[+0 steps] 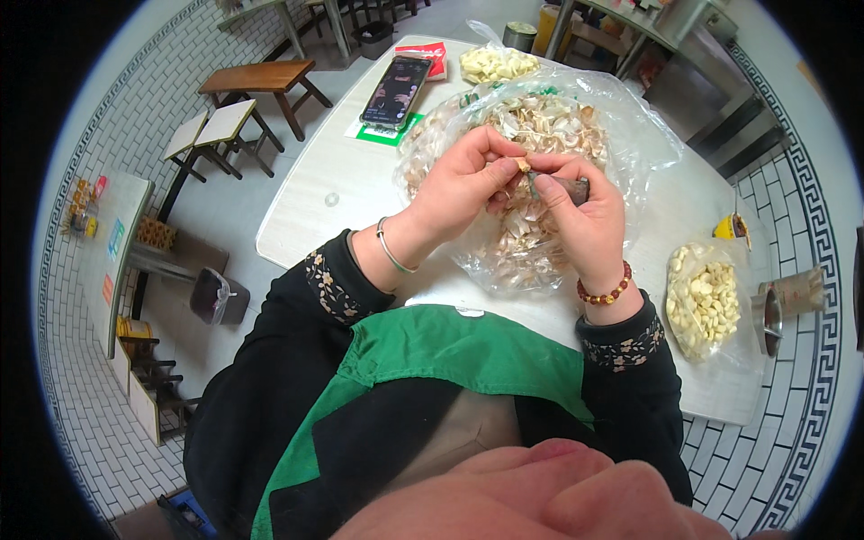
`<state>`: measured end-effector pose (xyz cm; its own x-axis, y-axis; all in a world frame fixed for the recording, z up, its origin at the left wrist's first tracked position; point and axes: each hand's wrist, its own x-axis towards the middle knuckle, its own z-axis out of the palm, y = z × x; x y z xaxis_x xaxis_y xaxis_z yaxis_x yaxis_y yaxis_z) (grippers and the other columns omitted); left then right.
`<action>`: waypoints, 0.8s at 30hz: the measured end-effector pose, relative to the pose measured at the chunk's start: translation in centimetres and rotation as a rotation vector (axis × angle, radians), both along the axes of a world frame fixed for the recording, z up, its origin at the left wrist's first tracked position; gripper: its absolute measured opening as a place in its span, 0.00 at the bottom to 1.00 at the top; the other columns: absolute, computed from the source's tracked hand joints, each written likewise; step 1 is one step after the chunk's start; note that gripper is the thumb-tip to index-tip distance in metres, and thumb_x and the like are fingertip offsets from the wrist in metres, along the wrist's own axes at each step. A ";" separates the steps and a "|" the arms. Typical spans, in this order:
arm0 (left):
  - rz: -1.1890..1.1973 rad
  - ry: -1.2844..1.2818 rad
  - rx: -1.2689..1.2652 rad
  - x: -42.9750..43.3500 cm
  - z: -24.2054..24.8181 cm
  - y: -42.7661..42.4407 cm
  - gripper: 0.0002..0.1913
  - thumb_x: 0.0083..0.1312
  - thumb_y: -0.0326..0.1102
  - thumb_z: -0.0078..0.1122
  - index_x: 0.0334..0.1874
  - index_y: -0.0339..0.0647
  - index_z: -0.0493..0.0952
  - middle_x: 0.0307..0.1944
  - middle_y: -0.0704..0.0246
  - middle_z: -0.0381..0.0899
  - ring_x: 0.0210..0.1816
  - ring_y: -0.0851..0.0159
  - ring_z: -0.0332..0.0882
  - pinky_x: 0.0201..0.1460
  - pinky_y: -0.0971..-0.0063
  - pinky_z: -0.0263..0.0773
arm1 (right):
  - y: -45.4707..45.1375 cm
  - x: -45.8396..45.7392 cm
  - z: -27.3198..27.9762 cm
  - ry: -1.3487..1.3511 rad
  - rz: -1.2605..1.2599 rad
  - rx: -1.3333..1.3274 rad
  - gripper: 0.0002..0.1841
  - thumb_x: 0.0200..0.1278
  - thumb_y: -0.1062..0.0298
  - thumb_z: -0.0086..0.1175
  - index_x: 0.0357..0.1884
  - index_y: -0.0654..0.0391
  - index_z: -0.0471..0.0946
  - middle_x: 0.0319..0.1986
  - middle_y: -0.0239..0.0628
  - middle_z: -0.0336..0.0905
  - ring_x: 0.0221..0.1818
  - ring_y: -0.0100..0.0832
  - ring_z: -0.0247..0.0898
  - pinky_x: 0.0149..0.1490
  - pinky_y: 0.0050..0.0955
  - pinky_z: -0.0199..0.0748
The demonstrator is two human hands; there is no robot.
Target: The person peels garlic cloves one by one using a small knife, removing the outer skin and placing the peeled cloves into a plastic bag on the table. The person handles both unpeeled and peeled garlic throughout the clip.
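Observation:
My left hand (466, 182) pinches a garlic clove (521, 164) between thumb and fingers. In my right hand (584, 202) is a small knife (577, 190) with a worn dark handle; its blade is mostly hidden by my fingers, close to the clove. Both hands meet above an open clear plastic bag (631, 128) that holds garlic skins and unpeeled garlic (540, 128). A bag of peeled garlic cloves (705, 297) lies at the right of the table, and another bag of peeled garlic (496, 64) sits beyond the large bag.
A smartphone (397, 91) and a red packet (437, 61) lie on the pale table (310, 202) at the far left. At the right edge are a small yellow container (729, 227) and a metal cup (771, 320). Stools (226, 121) and a wooden bench (260, 77) stand left.

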<state>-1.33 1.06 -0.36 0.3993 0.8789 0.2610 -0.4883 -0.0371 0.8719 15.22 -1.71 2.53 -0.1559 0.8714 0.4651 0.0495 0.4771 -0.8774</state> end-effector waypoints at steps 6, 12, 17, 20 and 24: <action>0.084 0.078 0.072 0.5 -0.1 -0.4 0.04 0.68 0.28 0.47 0.43 0.39 0.67 0.32 0.72 0.72 0.27 0.78 0.66 0.27 0.84 0.65 | -0.1 -0.6 -0.8 -0.029 -0.130 0.091 0.05 0.57 0.77 0.55 0.26 0.64 0.71 0.35 0.38 0.81 0.33 0.21 0.73 0.38 0.20 0.70; 0.103 0.143 0.091 0.5 -0.1 -0.6 0.04 0.68 0.28 0.47 0.43 0.40 0.67 0.34 0.73 0.73 0.30 0.80 0.66 0.30 0.86 0.65 | -0.5 -0.5 -1.0 -0.027 -0.170 0.029 0.04 0.57 0.77 0.55 0.27 0.64 0.73 0.34 0.38 0.81 0.32 0.22 0.74 0.38 0.20 0.71; 0.058 0.135 0.102 0.3 -0.2 -0.2 0.05 0.70 0.32 0.46 0.43 0.40 0.69 0.32 0.74 0.73 0.29 0.80 0.66 0.28 0.87 0.64 | -0.3 -0.2 -0.7 0.095 -0.094 -0.033 0.02 0.60 0.77 0.54 0.31 0.63 0.73 0.35 0.38 0.81 0.33 0.20 0.73 0.38 0.20 0.72; 0.018 0.087 0.031 0.3 -0.3 0.1 0.08 0.71 0.36 0.45 0.42 0.40 0.70 0.29 0.74 0.72 0.26 0.80 0.64 0.26 0.87 0.62 | -0.1 -0.1 -0.9 0.117 -0.066 -0.041 0.02 0.60 0.76 0.54 0.33 0.62 0.73 0.35 0.36 0.81 0.32 0.18 0.72 0.36 0.17 0.71; -0.118 -0.061 -0.138 0.5 -0.2 0.4 0.11 0.72 0.39 0.45 0.40 0.40 0.73 0.26 0.74 0.69 0.23 0.78 0.60 0.23 0.86 0.59 | 0.2 0.1 -1.3 0.261 -0.015 -0.203 0.02 0.62 0.74 0.54 0.34 0.60 0.73 0.34 0.33 0.80 0.29 0.14 0.68 0.31 0.14 0.66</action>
